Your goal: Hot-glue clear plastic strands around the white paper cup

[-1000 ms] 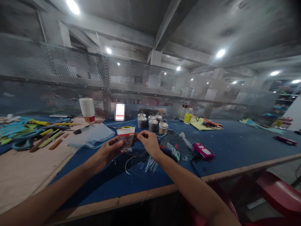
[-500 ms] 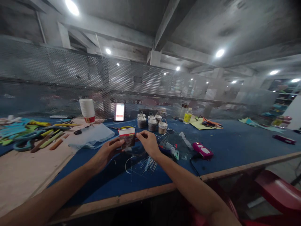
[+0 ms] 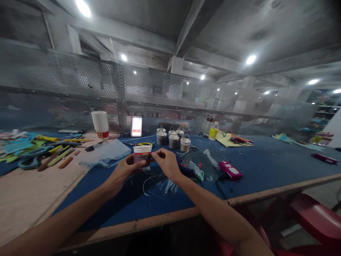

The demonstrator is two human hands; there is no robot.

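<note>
A paper cup (image 3: 142, 150) with a white rim, a red band and a dark lower part is held above the blue table. My left hand (image 3: 127, 170) wraps round it from the left, thumb across its front. At the cup's right side, my right hand (image 3: 165, 161) has thumb and forefinger pinched together; whatever lies between them is too small to name. Behind the cup lies a yellow-handled tool (image 3: 145, 144). Several small pails with wire handles (image 3: 174, 139) stand beyond my right hand. Thin wires (image 3: 169, 185) lie on the table below it.
A stack of white cups (image 3: 100, 122) stands back left, near translucent sheets (image 3: 109, 153) and scissors (image 3: 29, 161). To the right are a magenta device (image 3: 230, 170) with a cable, a yellow-labelled bottle (image 3: 213, 132) and yellow paper (image 3: 226, 139). A perforated screen runs behind.
The cup has turned in my left hand and now stands more upright, with the left thumb further across its front. My right hand has shifted slightly left, still pinched beside it.
</note>
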